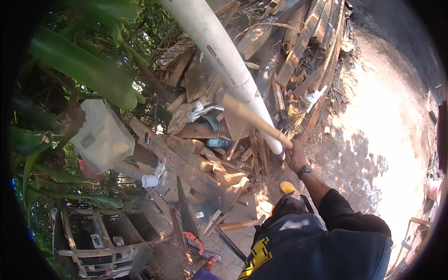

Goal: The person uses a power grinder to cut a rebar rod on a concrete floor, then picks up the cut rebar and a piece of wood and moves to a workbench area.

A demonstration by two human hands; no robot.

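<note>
My right hand [295, 157], a dark watch on its wrist, is closed around the lower end of a pale wooden stick [256, 120]. The stick slants up and left from my fist, its far end blurred. Close beside the hand is the lower end of a long white pipe [224, 63], which slants down from the top edge across a heap of scrap wood [196, 172]. Thin bristle-like strands [316, 170] show by my wrist; I cannot tell whether they join the stick. My left hand is not in view.
Planks [298, 51] lie piled at the back. A handsaw [192, 240] with an orange handle is at lower left, by a slatted wooden frame [93, 252]. A translucent plastic container [102, 137], white cup [150, 181] and blue bottle [219, 143] sit among leaves and scraps.
</note>
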